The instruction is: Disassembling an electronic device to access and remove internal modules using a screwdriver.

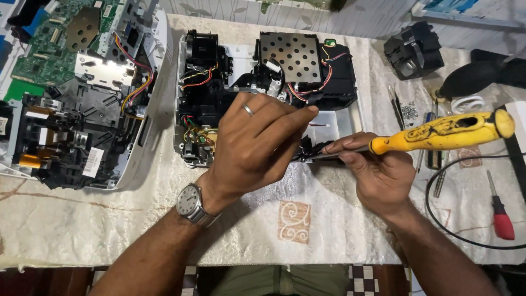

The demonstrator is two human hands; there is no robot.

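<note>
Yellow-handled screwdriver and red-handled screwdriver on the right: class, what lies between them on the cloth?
In the head view, a black cable loops between the yellow-handled screwdriver, held in the right hand, and the red-handled screwdriver.

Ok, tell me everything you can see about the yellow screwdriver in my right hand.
The yellow screwdriver has a thick, rounded handle that looks like plastic, smudged with black marks and ending in a dark cap at its far right. It lies nearly level, with the handle out to the right. The right hand pinches it where handle meets metal shaft. The shaft points left toward the opened device; its tip is hidden behind the left hand.
</note>
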